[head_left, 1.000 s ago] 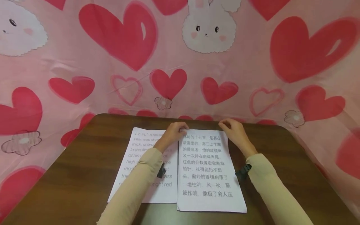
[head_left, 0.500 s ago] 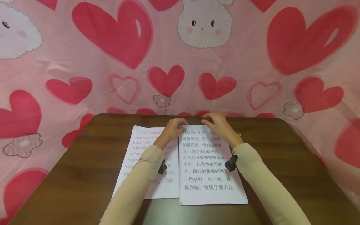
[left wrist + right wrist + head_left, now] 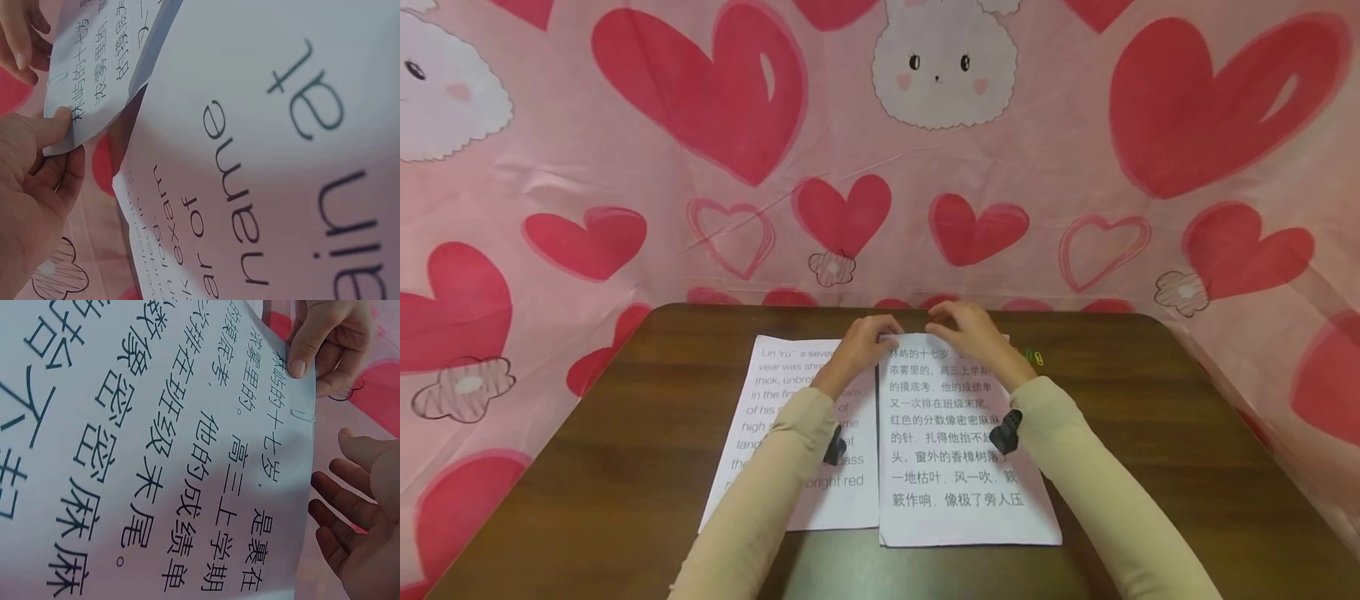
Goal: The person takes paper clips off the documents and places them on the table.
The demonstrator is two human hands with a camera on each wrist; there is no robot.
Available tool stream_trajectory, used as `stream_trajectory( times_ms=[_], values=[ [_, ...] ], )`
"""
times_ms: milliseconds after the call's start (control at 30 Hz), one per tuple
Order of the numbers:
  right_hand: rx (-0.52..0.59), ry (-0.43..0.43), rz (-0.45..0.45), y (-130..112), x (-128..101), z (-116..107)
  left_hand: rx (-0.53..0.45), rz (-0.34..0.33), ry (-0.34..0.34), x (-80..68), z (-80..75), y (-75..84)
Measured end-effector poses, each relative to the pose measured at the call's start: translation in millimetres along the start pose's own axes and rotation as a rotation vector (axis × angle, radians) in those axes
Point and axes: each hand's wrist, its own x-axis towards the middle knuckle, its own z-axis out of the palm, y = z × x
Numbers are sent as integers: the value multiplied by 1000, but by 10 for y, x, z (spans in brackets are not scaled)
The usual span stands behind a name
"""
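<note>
Two printed sheets lie side by side on the brown table [image 3: 1150,417]. My left hand [image 3: 868,337] pinches the top left corner of the Chinese-text sheet [image 3: 955,450], thumb on top [image 3: 62,115], and lifts that corner slightly. A small wire paper clip [image 3: 302,415] sits on this sheet's top edge beside the thumb. My right hand [image 3: 970,325] hovers at the middle of the same edge, its fingers [image 3: 350,500] relaxed and holding nothing. The English-text sheet [image 3: 775,367] lies under my left forearm.
Small coloured paper clips [image 3: 1037,358] lie on the table just right of the Chinese sheet's top corner. A pink cloth with red hearts and rabbits [image 3: 700,167] hangs close around the table's back and sides.
My right hand has slid left along the sheet's top edge, from the right corner to the middle. That uncovered the clips on the table. The left hand keeps its pinch.
</note>
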Motion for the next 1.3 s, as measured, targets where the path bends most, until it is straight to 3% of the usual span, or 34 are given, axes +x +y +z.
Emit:
stream_trajectory(
  times_ms=[267,600,1300],
  values=[
    [-2,-59,-11,-45,24,53,-1,-1,-5,3,-6,28],
    [9,-99,23,-75,42,123,-4,56,19,14,14,-12],
    [9,-133,18,-49,35,195,-21,60,7,-13,13,14]
  ],
)
